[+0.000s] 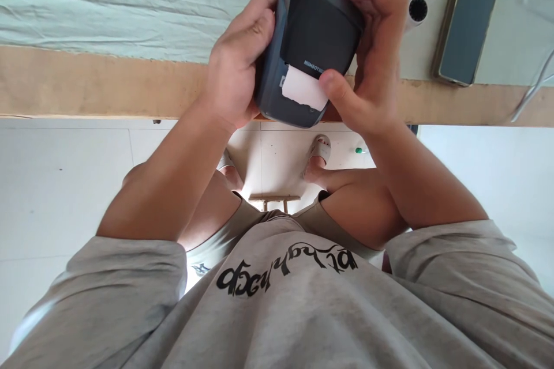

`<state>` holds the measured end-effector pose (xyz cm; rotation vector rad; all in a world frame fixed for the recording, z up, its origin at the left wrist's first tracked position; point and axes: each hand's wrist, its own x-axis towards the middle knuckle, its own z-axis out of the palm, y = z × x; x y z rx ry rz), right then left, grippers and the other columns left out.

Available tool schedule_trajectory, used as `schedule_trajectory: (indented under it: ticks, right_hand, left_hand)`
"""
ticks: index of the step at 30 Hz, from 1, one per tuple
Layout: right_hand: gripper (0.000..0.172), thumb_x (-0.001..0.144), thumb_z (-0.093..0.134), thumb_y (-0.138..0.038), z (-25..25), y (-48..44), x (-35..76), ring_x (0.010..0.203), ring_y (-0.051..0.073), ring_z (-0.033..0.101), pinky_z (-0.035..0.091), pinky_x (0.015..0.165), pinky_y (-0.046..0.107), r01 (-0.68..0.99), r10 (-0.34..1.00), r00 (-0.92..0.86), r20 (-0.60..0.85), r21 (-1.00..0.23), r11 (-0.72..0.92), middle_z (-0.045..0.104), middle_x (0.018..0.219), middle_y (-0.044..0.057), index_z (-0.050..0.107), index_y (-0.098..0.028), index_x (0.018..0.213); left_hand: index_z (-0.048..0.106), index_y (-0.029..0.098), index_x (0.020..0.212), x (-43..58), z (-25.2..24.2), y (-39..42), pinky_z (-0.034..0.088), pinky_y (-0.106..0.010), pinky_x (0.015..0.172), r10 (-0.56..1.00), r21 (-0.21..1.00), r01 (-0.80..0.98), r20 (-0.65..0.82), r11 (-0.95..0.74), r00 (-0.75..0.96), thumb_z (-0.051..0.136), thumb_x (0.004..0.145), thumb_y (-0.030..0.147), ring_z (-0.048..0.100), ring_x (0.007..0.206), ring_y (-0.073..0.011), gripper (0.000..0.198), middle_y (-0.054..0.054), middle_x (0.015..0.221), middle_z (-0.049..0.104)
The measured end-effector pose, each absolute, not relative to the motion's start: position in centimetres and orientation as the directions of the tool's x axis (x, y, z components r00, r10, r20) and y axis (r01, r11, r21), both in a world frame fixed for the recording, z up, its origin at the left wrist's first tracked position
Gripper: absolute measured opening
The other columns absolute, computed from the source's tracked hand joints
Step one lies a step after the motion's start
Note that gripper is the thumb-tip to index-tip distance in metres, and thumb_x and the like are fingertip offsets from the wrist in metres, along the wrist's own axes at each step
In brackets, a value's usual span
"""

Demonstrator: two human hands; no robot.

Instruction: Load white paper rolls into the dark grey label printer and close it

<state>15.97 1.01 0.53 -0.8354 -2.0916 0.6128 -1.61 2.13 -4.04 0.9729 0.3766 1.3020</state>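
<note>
A dark label printer (322,26) is held up over the table's front edge, tilted, its lid closed. White paper with a torn edge (303,87) sticks out of its slot. My left hand (242,52) wraps round the printer's left side, thumb along the edge. On the other side, my right hand (376,52) grips the printer, its fingers at the right side and its thumb on the paper's right end. Parts of the fingers on both hands are hidden behind the printer.
A phone (466,26) lies on the right of the table, beside a white object with a round black end (418,10). A pale cable (534,89) crosses the wooden table edge (95,83) at far right. Wrinkled green cloth (108,3) covers the left.
</note>
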Motion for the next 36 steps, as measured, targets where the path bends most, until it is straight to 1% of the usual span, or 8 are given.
schedule_trajectory:
  ticks: [6, 9, 12, 15, 21, 29, 33, 36]
  right_hand:
    - [0.055, 0.072, 0.053, -0.047, 1.8, 0.6, 16.3, 0.115, 0.019, 0.042, 0.042, 0.099, 0.035, 0.434, 0.714, -0.512, 0.479, -0.573, 0.695, 0.039, 0.119, 0.004, 0.035, -0.030, 0.121]
    - [0.050, 0.071, 0.054, -0.050, 3.3, 0.0, 16.4, 0.109, 0.018, 0.045, 0.046, 0.086, 0.031, 0.617, 0.764, -0.456, 0.456, -0.456, 0.641, 0.044, 0.113, 0.004, 0.042, -0.028, 0.114]
    - [0.035, 0.075, 0.052, -0.047, 4.4, -0.3, 16.4, 0.074, 0.008, 0.049, 0.041, 0.062, 0.024, 0.693, 0.749, -0.391, 0.534, -0.365, 0.622, 0.050, 0.101, 0.000, 0.047, -0.026, 0.103]
    - [0.015, 0.083, 0.046, -0.035, 4.9, 0.0, 16.2, 0.048, -0.003, 0.031, 0.024, 0.050, 0.020, 0.702, 0.707, -0.317, 0.633, -0.345, 0.623, 0.052, 0.087, -0.004, 0.047, -0.021, 0.089]
    - [0.006, 0.087, 0.037, -0.022, 4.9, -0.1, 15.7, 0.071, 0.003, 0.052, 0.032, 0.049, 0.017, 0.717, 0.765, -0.221, 0.605, -0.431, 0.548, 0.043, 0.089, 0.000, 0.040, -0.018, 0.091]
    - [0.018, 0.075, 0.053, -0.028, 5.9, 0.2, 15.1, 0.062, 0.008, 0.051, 0.041, 0.068, 0.027, 0.863, 0.866, -0.471, 0.165, -0.115, 0.491, 0.061, 0.078, -0.006, 0.057, -0.027, 0.092]
    - [0.034, 0.070, 0.060, -0.031, 6.7, 0.1, 14.9, 0.060, 0.006, 0.050, 0.043, 0.071, 0.028, 0.856, 0.874, -0.484, 0.049, -0.182, 0.484, 0.063, 0.087, -0.007, 0.054, -0.029, 0.103]
    - [0.035, 0.067, 0.061, -0.028, 7.0, -0.1, 15.8, 0.063, 0.006, 0.052, 0.039, 0.057, 0.022, 0.780, 0.858, -0.505, 0.093, -0.377, 0.500, 0.062, 0.093, -0.004, 0.056, -0.025, 0.102]
  left_hand:
    - [0.061, 0.024, 0.100, -1.4, -1.6, 0.3, 0.046, -0.037, 0.072, 0.951, 0.783, -0.620, 0.157, 0.045, 0.267, 0.062, 0.071, 0.037, 0.054, 0.093, -0.0280, 0.032, -0.005, 0.085, 0.062]
    - [0.059, 0.019, 0.095, -0.9, 0.3, -0.8, 0.046, -0.029, 0.073, 0.979, 0.763, -0.637, 0.029, 0.109, 0.203, 0.041, 0.084, 0.024, 0.055, 0.094, -0.0231, 0.022, -0.006, 0.087, 0.060]
    - [0.059, 0.018, 0.092, -0.5, 1.4, -1.4, 0.048, -0.024, 0.074, 0.980, 0.773, -0.623, 0.007, 0.120, 0.197, 0.037, 0.087, 0.025, 0.056, 0.096, -0.0194, 0.024, -0.004, 0.086, 0.059]
    - [0.059, 0.019, 0.099, -0.3, 1.2, -1.4, 0.047, -0.023, 0.065, 0.977, 0.814, -0.567, 0.003, 0.122, 0.214, 0.047, 0.082, 0.022, 0.060, 0.088, -0.0184, 0.021, -0.002, 0.084, 0.058]
    - [0.062, 0.019, 0.098, -0.4, 0.7, -1.4, 0.046, -0.022, 0.064, 0.981, 0.810, -0.581, 0.039, 0.079, 0.188, 0.049, 0.081, 0.022, 0.060, 0.086, -0.0173, 0.021, -0.002, 0.084, 0.058]
    - [0.059, 0.022, 0.103, -0.6, 1.0, -1.6, 0.046, -0.022, 0.062, 0.966, 0.814, -0.571, 0.048, 0.108, 0.252, 0.049, 0.082, 0.022, 0.060, 0.098, -0.0215, 0.023, -0.001, 0.098, 0.059]
    - [0.060, 0.026, 0.100, -0.7, 0.9, -1.6, 0.047, -0.023, 0.068, 0.962, 0.830, -0.547, 0.050, 0.111, 0.270, 0.052, 0.081, 0.023, 0.055, 0.108, -0.0225, 0.021, 0.000, 0.101, 0.060]
    - [0.059, 0.022, 0.104, -0.7, 0.9, -1.6, 0.047, -0.022, 0.072, 0.964, 0.859, -0.506, 0.061, 0.081, 0.257, 0.048, 0.083, 0.022, 0.053, 0.110, -0.0215, 0.024, -0.001, 0.103, 0.059]
